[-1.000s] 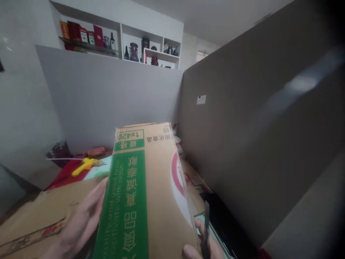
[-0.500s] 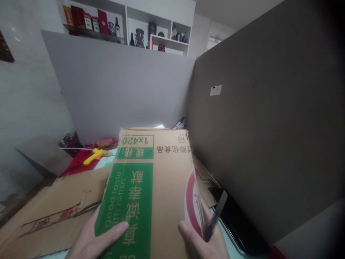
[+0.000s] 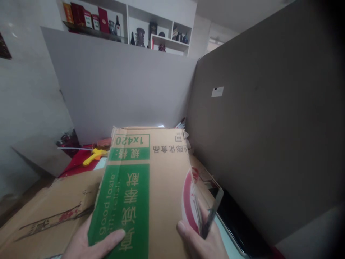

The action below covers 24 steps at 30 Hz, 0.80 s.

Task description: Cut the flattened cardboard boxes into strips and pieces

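Observation:
A folded piece of cardboard (image 3: 167, 180), brown with a green printed band and upside-down lettering, stands tilted in front of me. My left hand (image 3: 93, 241) grips its lower left edge, thumb laid over the green band. At the lower right edge my right hand (image 3: 203, 237) is closed around the cardboard, its thumb on the front face beside a red and white printed circle. That same hand also holds a knife (image 3: 214, 210), its grey blade pointing up and away; the handle is mostly hidden. My fingers behind the cardboard are largely out of sight.
A larger cardboard sheet (image 3: 54, 216) lies at left. Beyond it are a yellow glue gun (image 3: 95, 157) and a red cloth or sheet (image 3: 78, 163). A black glossy device (image 3: 239, 223) lies at right. Grey panels (image 3: 129, 90) rise behind and along the right, with shelves above.
The cardboard has shifted slightly left and toward me, both hands moving with it. The knife has tipped a little lower in the right hand. Both grips stay closed.

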### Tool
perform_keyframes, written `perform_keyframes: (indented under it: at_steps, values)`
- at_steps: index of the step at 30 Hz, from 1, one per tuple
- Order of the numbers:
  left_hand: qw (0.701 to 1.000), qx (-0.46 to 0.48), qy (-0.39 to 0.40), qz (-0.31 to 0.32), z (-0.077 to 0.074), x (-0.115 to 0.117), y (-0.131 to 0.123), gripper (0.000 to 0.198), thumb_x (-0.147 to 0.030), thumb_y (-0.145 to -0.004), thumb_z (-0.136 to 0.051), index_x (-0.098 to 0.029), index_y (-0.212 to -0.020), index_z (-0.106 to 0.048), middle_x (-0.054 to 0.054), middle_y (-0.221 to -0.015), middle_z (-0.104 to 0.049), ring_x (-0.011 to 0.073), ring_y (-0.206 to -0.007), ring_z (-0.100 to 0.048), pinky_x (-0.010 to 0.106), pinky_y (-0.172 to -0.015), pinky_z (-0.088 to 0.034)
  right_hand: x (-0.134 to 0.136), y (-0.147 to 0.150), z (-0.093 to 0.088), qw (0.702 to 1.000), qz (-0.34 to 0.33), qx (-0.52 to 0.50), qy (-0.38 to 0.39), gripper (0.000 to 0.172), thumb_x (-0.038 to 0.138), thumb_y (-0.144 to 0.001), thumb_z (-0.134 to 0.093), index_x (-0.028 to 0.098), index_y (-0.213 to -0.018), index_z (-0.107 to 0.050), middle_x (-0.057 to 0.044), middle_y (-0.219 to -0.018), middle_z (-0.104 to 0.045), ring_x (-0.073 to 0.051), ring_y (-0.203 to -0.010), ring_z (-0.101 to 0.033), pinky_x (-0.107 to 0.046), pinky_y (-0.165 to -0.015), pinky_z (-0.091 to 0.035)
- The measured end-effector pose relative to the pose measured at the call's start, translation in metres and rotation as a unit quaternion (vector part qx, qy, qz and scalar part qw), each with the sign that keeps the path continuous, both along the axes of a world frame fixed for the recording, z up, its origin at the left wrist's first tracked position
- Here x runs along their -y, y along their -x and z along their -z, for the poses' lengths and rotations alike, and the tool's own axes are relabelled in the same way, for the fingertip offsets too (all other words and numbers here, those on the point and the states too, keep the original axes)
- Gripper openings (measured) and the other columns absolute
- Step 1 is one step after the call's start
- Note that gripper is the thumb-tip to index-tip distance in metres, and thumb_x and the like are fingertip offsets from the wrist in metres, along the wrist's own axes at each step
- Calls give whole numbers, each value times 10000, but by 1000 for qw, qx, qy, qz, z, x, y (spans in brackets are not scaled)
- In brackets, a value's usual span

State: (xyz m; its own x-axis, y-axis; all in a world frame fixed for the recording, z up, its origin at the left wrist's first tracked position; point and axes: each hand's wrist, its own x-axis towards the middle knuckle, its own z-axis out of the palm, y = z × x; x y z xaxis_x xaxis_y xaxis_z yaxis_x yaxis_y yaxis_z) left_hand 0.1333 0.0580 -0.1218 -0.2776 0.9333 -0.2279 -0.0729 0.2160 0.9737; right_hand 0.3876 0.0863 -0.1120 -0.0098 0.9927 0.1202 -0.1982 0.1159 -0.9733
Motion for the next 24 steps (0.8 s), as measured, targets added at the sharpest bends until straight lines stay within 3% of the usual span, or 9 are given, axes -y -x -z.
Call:
perform_keyframes:
  at_steps: [2, 4, 5, 7, 10, 12, 17, 20, 24]
  values:
    - [997, -74, -34, 7, -7, -11, 3, 986, -546, -590, -856, -236, -1432, -447, 152, -1229, -721, 437, -1128, -662, 567, -972, -555, -8, 4, -9, 998, -50, -25, -17, 707, 425, -757, -771, 200, -1390, -548, -120, -1271, -679, -312, -1165, -626, -411, -1021, -462]
    - [965, -224, -133, -21, -7, -20, 1, 970, -540, -744, -739, -266, -1548, -270, 158, -1504, -509, 414, -1363, -475, 597, -1117, -402, -16, 8, -15, 996, -76, -43, -20, 655, 382, -782, -749, 200, -1376, -542, -116, -1280, -672, -302, -1190, -613, -402, -1020, -463]
    - [931, -315, -182, -21, -4, -23, -3, 874, -503, -840, -649, -290, -1570, -216, 135, -1594, -381, 386, -1439, -370, 606, -1155, -330, -19, 10, -16, 996, -76, -43, -15, 625, 363, -782, -748, 195, -1351, -553, -116, -1271, -675, -298, -1192, -611, -397, -1019, -462]
    - [836, -479, -266, 24, 10, -25, -15, 711, -375, -956, -492, -312, -1584, -165, 87, -1660, -233, 331, -1497, -248, 593, -1180, -280, -25, 12, -14, 997, -75, -25, 5, 552, 336, -768, -752, 179, -1271, -590, -111, -1188, -703, -295, -1136, -633, -396, -1014, -457]
    - [697, -621, -330, 139, 37, -23, -36, 758, -147, -945, -422, -254, -1598, -51, 95, -1625, -311, 279, -1482, -296, 507, -1170, -356, -32, 13, -2, 996, -77, 27, 36, 461, 312, -749, -741, 155, -1166, -627, -74, -971, -727, -277, -966, -663, -412, -1005, -449]
    - [649, -657, -345, 165, 51, -21, -46, 861, -33, -870, -400, -168, -1588, 55, 140, -1592, -360, 270, -1468, -324, 463, -1163, -381, -34, 14, 7, 994, -73, 54, 56, 457, 298, -738, -733, 141, -1154, -631, -59, -914, -718, -267, -916, -656, -411, -990, -453]
    - [642, -666, -337, 176, 59, -21, -54, 928, 32, -776, -368, -82, -1572, 97, 198, -1587, -345, 297, -1479, -287, 479, -1138, -417, -34, 18, 13, 994, -59, 57, 79, 435, 257, -776, -677, 138, -1188, -608, -90, -1081, -717, -263, -976, -660, -387, -958, -475]
    - [652, -658, -332, 178, 62, -21, -54, 912, 30, -779, -365, -64, -1573, 73, 211, -1595, -327, 301, -1491, -257, 481, -1143, -414, -32, 23, 2, 989, -41, 118, 80, 465, 244, -788, -636, 124, -1235, -596, -118, -1116, -718, -291, -1006, -667, -423, -956, -488]
    - [674, -640, -319, 187, 80, -23, -57, 902, -40, -820, -416, -87, -1578, 71, 232, -1601, -308, 342, -1497, -226, 550, -1158, -373, -24, 42, -16, 975, -80, 206, -11, 556, 146, -788, -538, 120, -1343, -542, -124, -1290, -651, -272, -1183, -608, -398, -1087, -410]
